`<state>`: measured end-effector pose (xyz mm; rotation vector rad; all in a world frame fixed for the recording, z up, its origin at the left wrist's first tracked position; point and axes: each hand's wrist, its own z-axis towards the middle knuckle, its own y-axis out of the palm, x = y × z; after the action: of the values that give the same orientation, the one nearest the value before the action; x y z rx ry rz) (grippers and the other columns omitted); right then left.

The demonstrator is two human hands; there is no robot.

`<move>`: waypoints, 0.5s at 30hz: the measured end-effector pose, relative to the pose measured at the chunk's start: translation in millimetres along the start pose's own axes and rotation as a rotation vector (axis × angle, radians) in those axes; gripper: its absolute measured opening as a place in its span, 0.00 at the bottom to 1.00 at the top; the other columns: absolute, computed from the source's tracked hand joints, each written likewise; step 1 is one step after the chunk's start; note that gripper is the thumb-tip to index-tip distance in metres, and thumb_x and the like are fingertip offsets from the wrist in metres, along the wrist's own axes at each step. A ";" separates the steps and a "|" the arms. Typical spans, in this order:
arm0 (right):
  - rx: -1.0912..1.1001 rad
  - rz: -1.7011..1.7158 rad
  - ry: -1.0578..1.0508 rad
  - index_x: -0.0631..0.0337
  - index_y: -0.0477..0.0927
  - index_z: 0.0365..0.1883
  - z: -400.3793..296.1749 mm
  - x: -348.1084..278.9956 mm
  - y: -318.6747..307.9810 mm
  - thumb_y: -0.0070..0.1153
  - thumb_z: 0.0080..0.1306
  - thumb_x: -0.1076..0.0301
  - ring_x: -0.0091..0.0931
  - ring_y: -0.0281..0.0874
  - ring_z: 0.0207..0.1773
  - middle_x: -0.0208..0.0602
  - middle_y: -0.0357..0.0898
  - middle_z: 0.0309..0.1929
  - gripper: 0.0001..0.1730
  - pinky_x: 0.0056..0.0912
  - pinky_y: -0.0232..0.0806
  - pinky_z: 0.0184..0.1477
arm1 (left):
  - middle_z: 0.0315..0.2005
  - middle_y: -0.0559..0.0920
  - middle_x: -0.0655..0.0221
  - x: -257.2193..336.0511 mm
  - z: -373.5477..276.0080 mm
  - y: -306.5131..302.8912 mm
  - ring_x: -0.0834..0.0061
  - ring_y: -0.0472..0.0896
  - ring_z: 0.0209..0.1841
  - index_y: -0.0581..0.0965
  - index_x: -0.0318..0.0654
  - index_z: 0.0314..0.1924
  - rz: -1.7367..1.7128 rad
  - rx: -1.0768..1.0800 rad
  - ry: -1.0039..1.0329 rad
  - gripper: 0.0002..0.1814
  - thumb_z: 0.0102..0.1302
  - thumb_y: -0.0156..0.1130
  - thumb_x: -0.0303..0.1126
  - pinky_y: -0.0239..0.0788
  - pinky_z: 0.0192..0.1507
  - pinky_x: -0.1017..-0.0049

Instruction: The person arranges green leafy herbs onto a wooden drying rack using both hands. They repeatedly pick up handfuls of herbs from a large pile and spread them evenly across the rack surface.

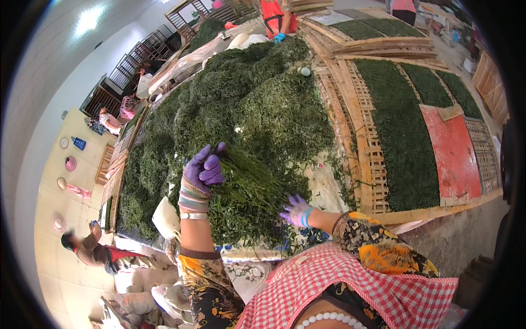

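A bunch of thin green leafy strands, which look like tea leaves or seaweed, stretches between my hands. My left hand, in a purple-coated glove, is raised and closed on its upper end. Lower right, my right hand, gloved too, has its fingers spread at the strands' trailing end; whether it touches them is unclear. Beneath and beyond lies a large dark green heap of the same stuff, spread over the work table. A small white round object rests at the heap's far right.
Right of the heap stand wooden slatted trays with green layers and a red board. A white pouch hangs at the near left edge. Sacks lie below. Co-workers stand left and at the far end.
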<state>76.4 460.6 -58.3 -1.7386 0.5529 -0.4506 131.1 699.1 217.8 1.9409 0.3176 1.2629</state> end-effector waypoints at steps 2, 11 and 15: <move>-0.195 0.079 0.017 0.52 0.69 0.70 -8.6 3.8 -24.8 0.51 0.72 0.58 0.38 0.73 0.67 0.41 0.72 0.68 0.29 0.51 0.66 0.68 | 0.17 0.71 0.81 6.2 4.1 6.3 0.87 0.59 0.10 0.72 0.30 0.61 0.040 0.044 -0.037 0.22 0.81 0.43 0.41 0.51 0.14 0.81; 0.288 0.111 0.077 0.56 0.77 0.53 105.6 34.9 -183.4 0.49 0.73 0.57 0.36 0.79 0.53 0.39 0.79 0.54 0.17 0.47 0.72 0.55 | 0.18 0.72 0.82 6.3 6.8 33.4 0.87 0.59 0.12 0.74 0.30 0.59 0.052 0.140 -0.210 0.24 0.80 0.45 0.44 0.50 0.17 0.80; 0.265 -0.057 -0.005 0.58 0.77 0.55 68.8 22.5 -158.6 0.50 0.74 0.64 0.29 0.79 0.47 0.33 0.80 0.43 0.15 0.33 0.74 0.52 | 0.18 0.72 0.81 18.1 0.9 19.7 0.88 0.59 0.11 0.73 0.28 0.59 0.148 0.177 -0.187 0.24 0.81 0.43 0.44 0.50 0.17 0.81</move>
<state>153.9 532.1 80.5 -1.5037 0.4203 -0.5354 136.6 696.1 243.9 2.2509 0.1985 1.1661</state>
